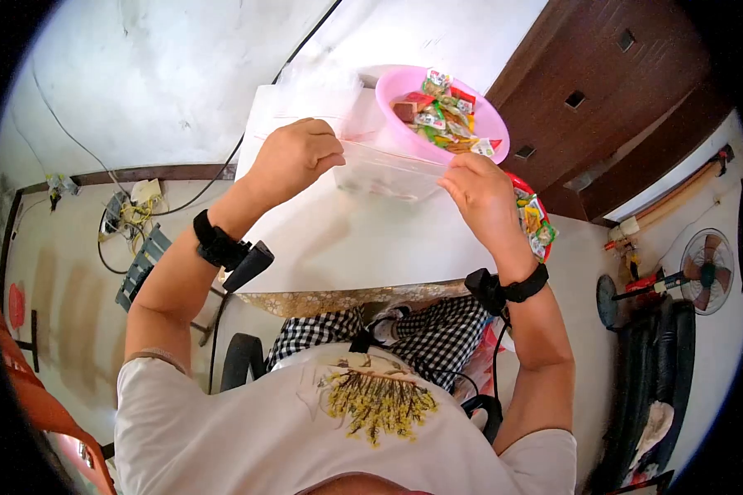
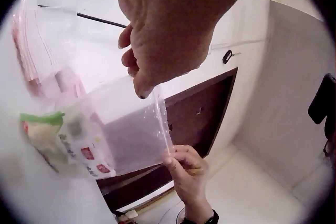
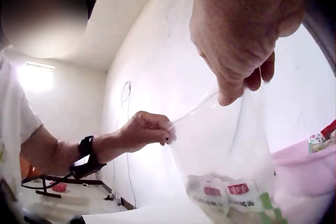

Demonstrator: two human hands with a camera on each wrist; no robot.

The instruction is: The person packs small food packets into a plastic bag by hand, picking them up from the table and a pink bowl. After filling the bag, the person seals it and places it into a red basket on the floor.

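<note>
Between my two hands hangs a clear zip bag (image 1: 388, 175), stretched by its top edge over the white table (image 1: 338, 247). My left hand (image 1: 299, 155) pinches one top corner. The opposite corner is pinched between the thumb and fingers of my right hand (image 1: 480, 196). Small printed snack packets (image 3: 226, 192) lie at the bottom of the bag, white with red labels and some green. The left wrist view shows the same packets (image 2: 86, 153) through the plastic, with the upper part of the bag holding nothing.
At the table's back right stands a pink basin (image 1: 385, 106) full of colourful packets. A red basin (image 1: 551, 252) with more packets sits beyond my right forearm. Several clear bags (image 1: 315, 97) lie at the back left, near the wall. A fan (image 1: 707, 272) stands far right.
</note>
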